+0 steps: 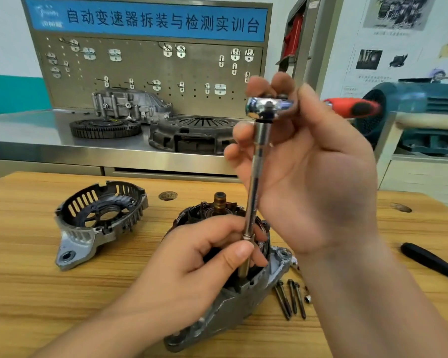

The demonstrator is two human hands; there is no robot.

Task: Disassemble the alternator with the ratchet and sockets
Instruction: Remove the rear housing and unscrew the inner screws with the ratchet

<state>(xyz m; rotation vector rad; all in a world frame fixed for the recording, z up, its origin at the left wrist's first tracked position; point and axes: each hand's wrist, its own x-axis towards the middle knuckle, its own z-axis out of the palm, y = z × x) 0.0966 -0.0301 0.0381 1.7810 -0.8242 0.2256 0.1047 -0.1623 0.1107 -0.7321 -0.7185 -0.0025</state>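
Observation:
The alternator body (233,303) stands on the wooden table (36,306), its rotor shaft (219,200) pointing up. A ratchet with a chrome head (269,107) and red handle (352,107) carries a long extension bar (255,182) that runs down into the alternator. My right hand (308,164) grips the ratchet head, fingers curled over it. My left hand (204,259) pinches the lower end of the extension bar and rests against the alternator. The removed rear housing (96,220) lies to the left. Three long bolts (291,298) lie at the right of the alternator.
A black tool handle (429,262) lies at the table's right edge. Behind, a steel bench (23,135) bears a flywheel (105,127), a clutch cover (192,133) and a transmission casing (130,104) below a pegboard. A teal motor (419,117) stands at the right.

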